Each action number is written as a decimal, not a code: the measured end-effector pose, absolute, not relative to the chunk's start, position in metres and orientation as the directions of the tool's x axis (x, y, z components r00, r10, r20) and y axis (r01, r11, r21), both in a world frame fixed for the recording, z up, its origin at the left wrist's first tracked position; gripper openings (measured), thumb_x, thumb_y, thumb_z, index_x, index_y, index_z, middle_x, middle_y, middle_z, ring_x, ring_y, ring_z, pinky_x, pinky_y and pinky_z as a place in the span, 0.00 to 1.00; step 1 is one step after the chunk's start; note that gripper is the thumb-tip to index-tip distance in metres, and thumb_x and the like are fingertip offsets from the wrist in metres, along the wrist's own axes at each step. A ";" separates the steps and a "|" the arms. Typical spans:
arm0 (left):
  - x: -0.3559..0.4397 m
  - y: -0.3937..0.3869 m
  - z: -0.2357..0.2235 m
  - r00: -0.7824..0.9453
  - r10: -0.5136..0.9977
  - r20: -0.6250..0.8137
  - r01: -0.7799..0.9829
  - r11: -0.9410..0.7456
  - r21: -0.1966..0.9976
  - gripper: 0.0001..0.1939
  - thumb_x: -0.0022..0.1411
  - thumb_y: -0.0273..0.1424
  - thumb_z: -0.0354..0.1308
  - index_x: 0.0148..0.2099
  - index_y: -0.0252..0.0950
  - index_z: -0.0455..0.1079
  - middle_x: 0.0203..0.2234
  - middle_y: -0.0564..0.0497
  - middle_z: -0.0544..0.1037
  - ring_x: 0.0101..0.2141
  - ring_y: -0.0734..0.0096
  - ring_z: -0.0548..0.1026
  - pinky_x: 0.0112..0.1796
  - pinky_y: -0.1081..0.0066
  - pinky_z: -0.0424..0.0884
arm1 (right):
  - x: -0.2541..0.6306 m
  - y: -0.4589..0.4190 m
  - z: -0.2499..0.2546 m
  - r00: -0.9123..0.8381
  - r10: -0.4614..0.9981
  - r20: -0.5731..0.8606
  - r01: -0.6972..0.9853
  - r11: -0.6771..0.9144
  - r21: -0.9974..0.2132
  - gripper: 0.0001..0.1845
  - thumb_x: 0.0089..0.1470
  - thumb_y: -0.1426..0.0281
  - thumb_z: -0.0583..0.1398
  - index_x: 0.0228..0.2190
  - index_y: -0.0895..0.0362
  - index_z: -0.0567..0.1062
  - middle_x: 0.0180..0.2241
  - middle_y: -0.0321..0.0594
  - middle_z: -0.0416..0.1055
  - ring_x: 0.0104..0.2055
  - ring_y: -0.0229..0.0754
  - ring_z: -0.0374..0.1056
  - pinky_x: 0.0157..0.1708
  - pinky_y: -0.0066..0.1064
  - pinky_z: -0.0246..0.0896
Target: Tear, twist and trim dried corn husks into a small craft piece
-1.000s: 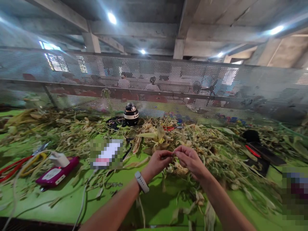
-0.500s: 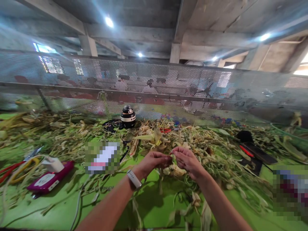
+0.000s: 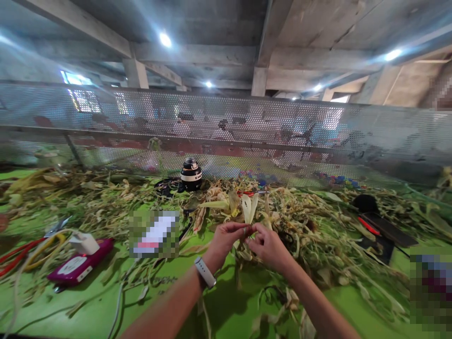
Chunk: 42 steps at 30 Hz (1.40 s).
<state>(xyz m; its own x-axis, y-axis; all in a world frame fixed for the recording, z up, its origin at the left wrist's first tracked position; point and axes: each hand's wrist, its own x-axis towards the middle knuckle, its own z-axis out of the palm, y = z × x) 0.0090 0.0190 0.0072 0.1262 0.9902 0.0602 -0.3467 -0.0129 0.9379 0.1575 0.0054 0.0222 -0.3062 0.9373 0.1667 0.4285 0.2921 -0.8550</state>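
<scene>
My left hand [image 3: 228,240], with a pale watch band on its wrist, is closed in a pinch at the middle of the table. My right hand [image 3: 264,242] meets it fingertip to fingertip, also pinched. From between their fingertips rises a pale, forked dry leaf [image 3: 249,207], its two flat blades spread in a V. The fingers hide its lower end. Dried stems and leaves [image 3: 296,226] lie in a heap behind and right of the hands. A yellowish husk-like leaf [image 3: 215,204] lies just beyond my left hand.
On the green table [image 3: 226,301] at left lie a purple box [image 3: 81,266], a white plug [image 3: 84,243], scissors [image 3: 58,227] and cables. A black jar-like object [image 3: 191,175] stands at the back before a perforated metal screen [image 3: 226,127]. A dark phone-like slab [image 3: 390,229] lies right.
The forked leaf now stands up between my fingertips, where it did not show before. My hands have come closer together. The whole view has shifted slightly.
</scene>
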 end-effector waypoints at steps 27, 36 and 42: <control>0.006 0.026 0.007 0.315 0.948 -0.046 -0.582 0.231 0.779 0.14 0.33 0.31 0.72 0.26 0.31 0.76 0.21 0.51 0.77 0.23 0.78 0.71 0.29 0.77 0.63 | 0.168 0.009 0.030 -0.396 0.916 0.058 0.130 0.118 -0.984 0.20 0.49 0.52 0.56 0.30 0.56 0.68 0.13 0.24 0.48 0.14 0.29 0.39 0.14 0.23 0.36; 0.000 0.025 0.002 0.502 0.860 -0.090 -0.476 0.362 0.801 0.14 0.35 0.31 0.72 0.27 0.30 0.76 0.21 0.49 0.78 0.24 0.74 0.74 0.30 0.75 0.66 | 0.188 0.015 0.039 -0.541 0.839 0.062 0.349 0.291 -0.891 0.22 0.49 0.54 0.57 0.17 0.58 0.67 0.18 0.32 0.55 0.21 0.32 0.50 0.20 0.25 0.44; 0.002 0.023 0.005 0.461 0.881 -0.109 -0.540 0.376 0.753 0.14 0.33 0.28 0.72 0.26 0.30 0.76 0.22 0.49 0.79 0.25 0.74 0.76 0.36 0.73 0.69 | 0.186 0.022 0.031 -0.443 0.874 0.200 0.357 0.376 -0.855 0.18 0.48 0.58 0.57 0.16 0.57 0.64 0.17 0.31 0.55 0.21 0.33 0.49 0.20 0.25 0.45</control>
